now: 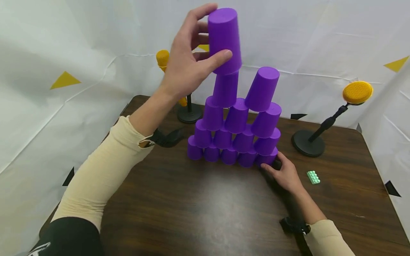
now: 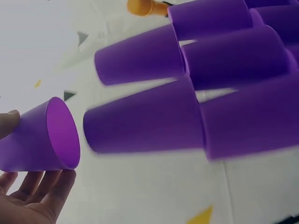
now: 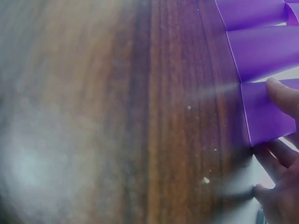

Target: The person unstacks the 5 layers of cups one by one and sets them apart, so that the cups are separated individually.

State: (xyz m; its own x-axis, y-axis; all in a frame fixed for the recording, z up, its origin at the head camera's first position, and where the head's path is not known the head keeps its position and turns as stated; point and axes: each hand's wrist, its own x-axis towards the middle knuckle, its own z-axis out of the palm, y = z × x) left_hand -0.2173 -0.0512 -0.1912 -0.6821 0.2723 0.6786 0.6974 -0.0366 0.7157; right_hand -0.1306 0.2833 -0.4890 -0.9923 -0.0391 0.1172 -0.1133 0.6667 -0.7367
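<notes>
Purple cups, all upside down, form a stepped tower (image 1: 237, 115) on the table, with two cups in its topmost row. Above that row my left hand (image 1: 189, 60) holds another purple cup (image 1: 224, 39), mouth down, thumb on the near side and fingers behind. In the left wrist view a gap separates this cup's rim (image 2: 63, 133) from the ends of the two upper cups (image 2: 140, 123). My right hand (image 1: 286, 174) grips the right end cup of the bottom row, its thumb in front; the right wrist view shows that bottom cup (image 3: 266, 112) between thumb and fingers.
A dark wooden table (image 1: 192, 206) bears the tower. To the right stand a black stand with a round yellow top (image 1: 357, 92) and a mint-green toy brick (image 1: 313, 177). Behind my left arm is another stand (image 1: 189, 113) with yellow parts. White sheeting (image 1: 96, 35) hangs behind.
</notes>
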